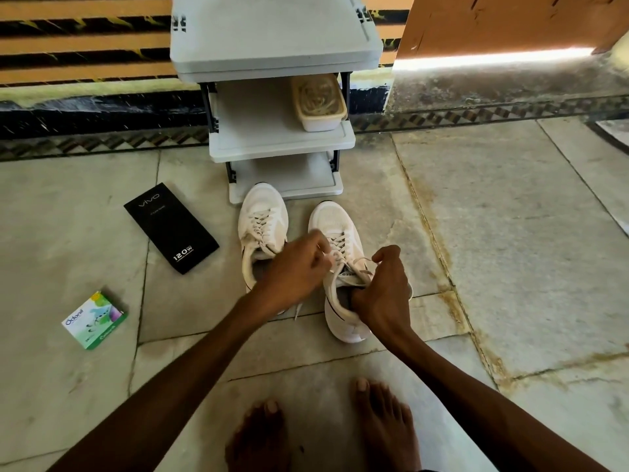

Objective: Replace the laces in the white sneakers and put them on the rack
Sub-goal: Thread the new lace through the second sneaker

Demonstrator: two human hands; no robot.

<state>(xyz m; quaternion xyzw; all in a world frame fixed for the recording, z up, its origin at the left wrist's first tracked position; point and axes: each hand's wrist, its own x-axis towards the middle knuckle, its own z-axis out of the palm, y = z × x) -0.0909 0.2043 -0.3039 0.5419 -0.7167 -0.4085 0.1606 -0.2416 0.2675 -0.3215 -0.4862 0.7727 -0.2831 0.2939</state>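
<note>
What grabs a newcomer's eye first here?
Two hands at centre: the left hand and right hand pinch the laces of the nearer sneaker, with the other sneaker beside it on the floor. Just behind stands the grey rack, a tub on its middle shelf. A black box lies to the left.

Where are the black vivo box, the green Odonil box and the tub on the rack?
black vivo box [171,228]: head view, middle of its top face.
green Odonil box [94,320]: head view, its printed top face.
tub [318,102]: head view, its lid.
</note>
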